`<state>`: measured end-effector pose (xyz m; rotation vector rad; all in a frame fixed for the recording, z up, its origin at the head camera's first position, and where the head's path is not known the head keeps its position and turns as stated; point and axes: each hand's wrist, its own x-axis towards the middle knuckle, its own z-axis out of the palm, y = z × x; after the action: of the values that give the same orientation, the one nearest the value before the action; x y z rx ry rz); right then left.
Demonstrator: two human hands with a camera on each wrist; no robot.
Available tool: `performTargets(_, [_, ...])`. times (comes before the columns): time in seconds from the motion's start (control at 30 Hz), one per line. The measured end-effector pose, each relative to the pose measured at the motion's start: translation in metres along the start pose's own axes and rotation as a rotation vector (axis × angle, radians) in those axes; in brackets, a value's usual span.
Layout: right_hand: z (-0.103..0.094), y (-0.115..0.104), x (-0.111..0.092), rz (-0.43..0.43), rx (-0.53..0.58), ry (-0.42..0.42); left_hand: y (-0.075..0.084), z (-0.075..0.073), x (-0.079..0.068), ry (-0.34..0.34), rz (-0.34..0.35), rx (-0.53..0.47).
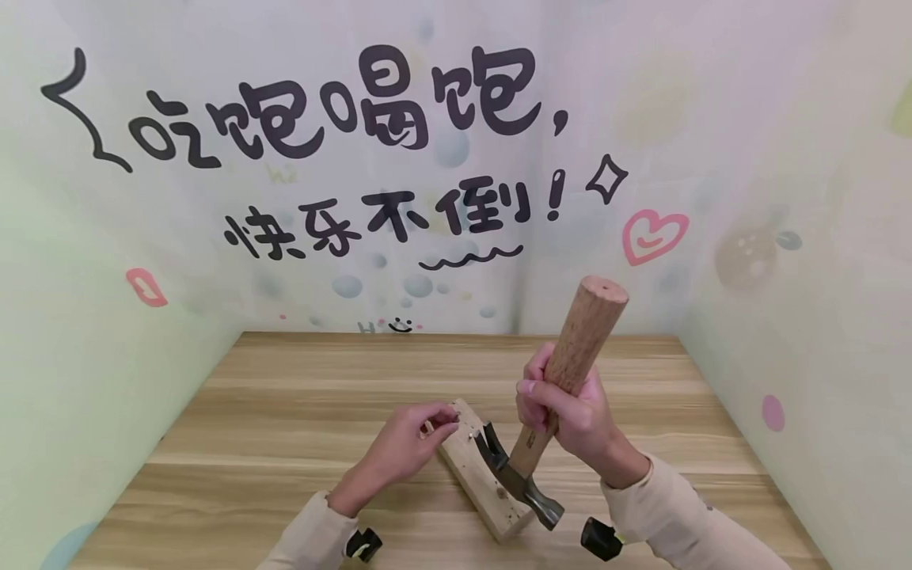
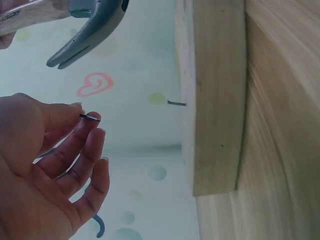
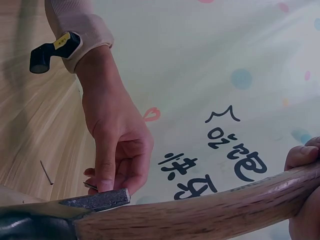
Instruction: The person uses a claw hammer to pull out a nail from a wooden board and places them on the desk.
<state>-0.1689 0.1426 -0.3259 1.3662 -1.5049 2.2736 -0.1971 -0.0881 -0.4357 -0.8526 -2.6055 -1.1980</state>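
My left hand (image 1: 406, 443) pinches a small nail (image 2: 90, 118) between thumb and fingertip, just over the far end of a wooden block (image 1: 480, 475). A second nail (image 2: 176, 103) stands out of the block's face in the left wrist view. My right hand (image 1: 570, 412) grips the wooden handle of a claw hammer (image 1: 523, 451), its butt end pointing up. In the head view the hammer's metal head (image 1: 520, 487) overlaps the block, the claw towards my left hand and the striking face towards me. Beyond the hammer handle (image 3: 210, 212), the right wrist view shows the pinching left hand.
The block lies slantwise on a wood-grain table (image 1: 321, 372). Printed walls (image 1: 321, 293) with black lettering and coloured spots enclose the back and both sides. A black wrist camera (image 1: 364, 545) sits at my left cuff, another black camera (image 1: 602, 538) at my right.
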Motion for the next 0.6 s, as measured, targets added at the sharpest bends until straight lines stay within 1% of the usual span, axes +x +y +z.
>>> performTargets(0.1, [0.000, 0.003, 0.000, 0.009, -0.012, 0.006, -0.009, -0.003, -0.003, -0.001, -0.037, 0.004])
performTargets(0.23, [0.000, 0.006, -0.001, 0.015, -0.023, 0.011, -0.022, -0.008, -0.008, 0.043, -0.098, 0.024])
performTargets(0.37, [0.000, 0.009, -0.002, 0.026, -0.035, 0.019, -0.036, -0.015, -0.014, 0.082, -0.197, 0.067])
performTargets(0.47, [-0.001, 0.011, -0.002, 0.039, -0.042, 0.027, -0.045, -0.021, -0.018, 0.097, -0.269, 0.108])
performTargets(0.6, [-0.001, 0.015, -0.004, 0.057, -0.044, 0.036, -0.058, -0.025, -0.023, 0.109, -0.345, 0.170])
